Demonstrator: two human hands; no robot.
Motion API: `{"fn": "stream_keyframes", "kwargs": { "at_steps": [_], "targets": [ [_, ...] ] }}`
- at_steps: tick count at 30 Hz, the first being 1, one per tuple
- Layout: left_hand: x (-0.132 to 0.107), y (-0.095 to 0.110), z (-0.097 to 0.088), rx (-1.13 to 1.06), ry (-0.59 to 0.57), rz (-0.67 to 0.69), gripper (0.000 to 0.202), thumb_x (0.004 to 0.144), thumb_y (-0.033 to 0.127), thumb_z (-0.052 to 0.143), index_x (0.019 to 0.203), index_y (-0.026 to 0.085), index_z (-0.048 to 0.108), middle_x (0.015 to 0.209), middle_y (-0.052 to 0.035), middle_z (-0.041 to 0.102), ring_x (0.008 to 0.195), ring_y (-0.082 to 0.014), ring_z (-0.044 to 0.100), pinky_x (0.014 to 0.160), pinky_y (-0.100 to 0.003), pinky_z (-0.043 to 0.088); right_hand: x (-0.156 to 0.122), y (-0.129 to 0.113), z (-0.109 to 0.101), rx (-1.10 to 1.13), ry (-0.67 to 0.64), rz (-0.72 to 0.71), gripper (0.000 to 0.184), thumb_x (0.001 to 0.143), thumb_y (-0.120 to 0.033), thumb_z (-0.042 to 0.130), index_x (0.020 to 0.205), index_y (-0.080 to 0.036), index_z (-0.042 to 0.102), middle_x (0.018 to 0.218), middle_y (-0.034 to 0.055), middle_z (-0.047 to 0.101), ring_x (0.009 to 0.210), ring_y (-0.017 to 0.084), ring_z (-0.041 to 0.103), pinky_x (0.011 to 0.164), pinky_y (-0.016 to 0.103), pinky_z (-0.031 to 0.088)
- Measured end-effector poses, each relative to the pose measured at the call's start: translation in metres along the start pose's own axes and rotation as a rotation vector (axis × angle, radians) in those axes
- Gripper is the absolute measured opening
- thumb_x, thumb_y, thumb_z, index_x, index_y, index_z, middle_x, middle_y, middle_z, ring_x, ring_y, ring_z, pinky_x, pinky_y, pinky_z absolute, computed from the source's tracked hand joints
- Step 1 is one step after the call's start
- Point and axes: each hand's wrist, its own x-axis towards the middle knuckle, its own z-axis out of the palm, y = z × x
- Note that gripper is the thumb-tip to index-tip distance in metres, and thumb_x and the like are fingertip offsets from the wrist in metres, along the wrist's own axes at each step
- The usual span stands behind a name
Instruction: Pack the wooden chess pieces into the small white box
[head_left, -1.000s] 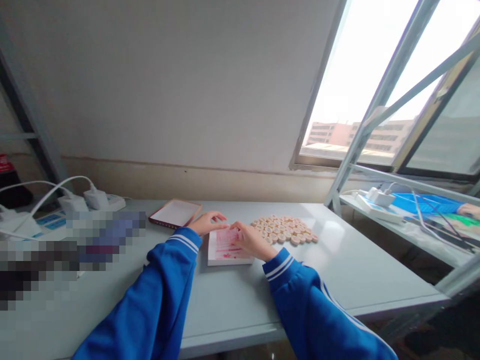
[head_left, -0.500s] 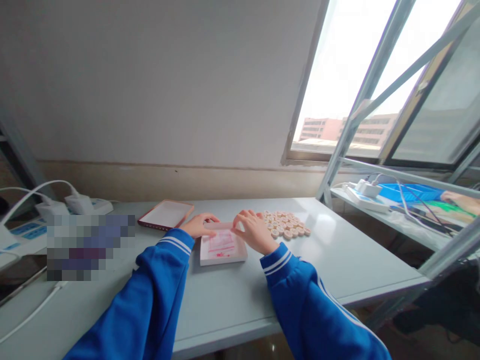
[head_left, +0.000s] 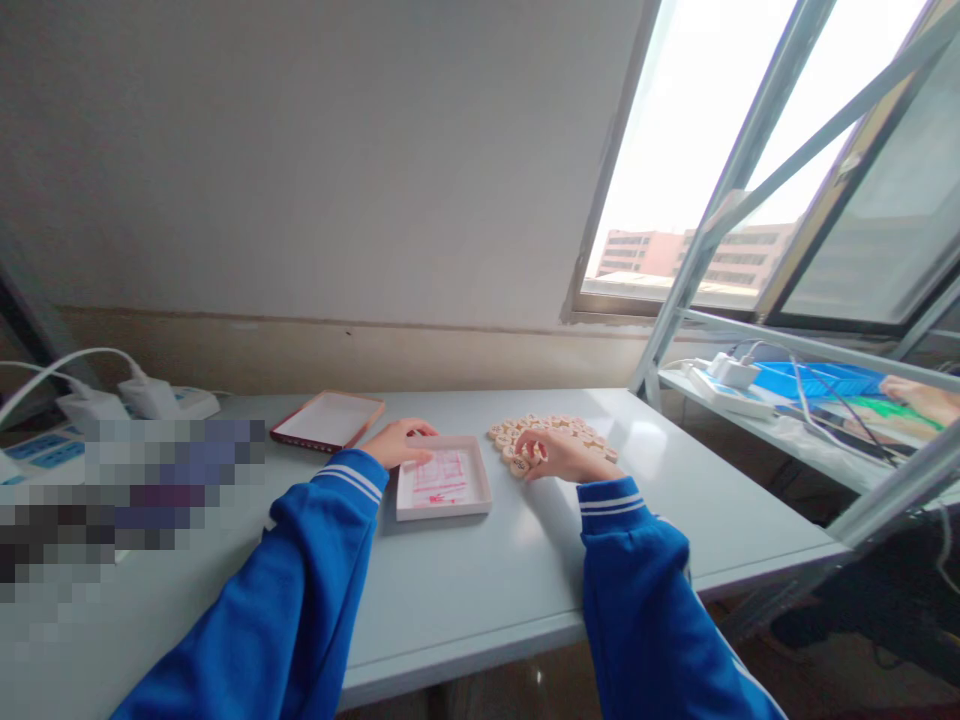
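An open shallow white box (head_left: 444, 513) sits on the table, pink print on its inside bottom. My left hand (head_left: 397, 443) grips its far left corner, the thumb over the inner side. To the right lies a group of round wooden xiangqi pieces (head_left: 499, 432), several with characters on top. My right hand (head_left: 562, 455) is over the near side of these pieces, fingers curved and thumb apart from them. A piece (head_left: 519, 466) shows right by the fingertips; no piece is plainly held. The hand hides part of the group.
A dark red box lid (head_left: 330, 420) lies with its white inside up, left of the box. Power strips with white chargers (head_left: 154, 398) and cables are at far left. A metal frame post (head_left: 675, 300) rises at right, before a side table with a blue basket (head_left: 817, 380).
My right hand has moved from above the white box rightward to the xiangqi pieces. My left hand stays on the box's corner. The view has shifted slightly.
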Motion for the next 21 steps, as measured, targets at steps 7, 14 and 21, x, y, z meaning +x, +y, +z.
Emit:
{"fn": "stream_keyframes", "kwargs": {
  "at_steps": [7, 14, 21],
  "targets": [
    [0.000, -0.009, -0.009, -0.132, -0.156, 0.009, 0.056, 0.057, 0.038, 0.060, 0.106, 0.012, 0.055, 0.105, -0.0088, 0.060, 0.091, -0.0215, 0.054, 0.075, -0.028, 0.041, -0.001, 0.000, -0.003, 0.042, 0.025, -0.036, 0.029, 0.060, -0.012, 0.066, 0.088, -0.017, 0.062, 0.072, -0.0009, 0.057, 0.066, 0.011, 0.051, 0.060, 0.023, 0.038],
    [-0.001, -0.010, -0.009, -0.215, -0.181, 0.022, 0.054, 0.053, 0.027, 0.062, 0.104, 0.013, 0.054, 0.103, -0.0064, 0.060, 0.093, -0.0214, 0.054, 0.077, -0.027, 0.042, 0.000, 0.001, -0.001, 0.012, 0.061, -0.046, 0.020, 0.063, -0.021, 0.066, 0.083, -0.018, 0.064, 0.074, -0.0003, 0.059, 0.067, 0.011, 0.052, 0.061, 0.023, 0.038],
    [-0.001, -0.007, -0.005, -0.237, -0.154, 0.012, 0.049, 0.053, 0.019, 0.060, 0.102, 0.013, 0.055, 0.095, -0.0047, 0.061, 0.086, -0.0196, 0.056, 0.072, -0.027, 0.044, 0.000, 0.003, 0.001, -0.019, 0.068, 0.053, 0.028, 0.059, -0.019, 0.068, 0.087, -0.018, 0.062, 0.070, -0.0013, 0.059, 0.064, 0.011, 0.052, 0.059, 0.022, 0.037]
  ]
}}
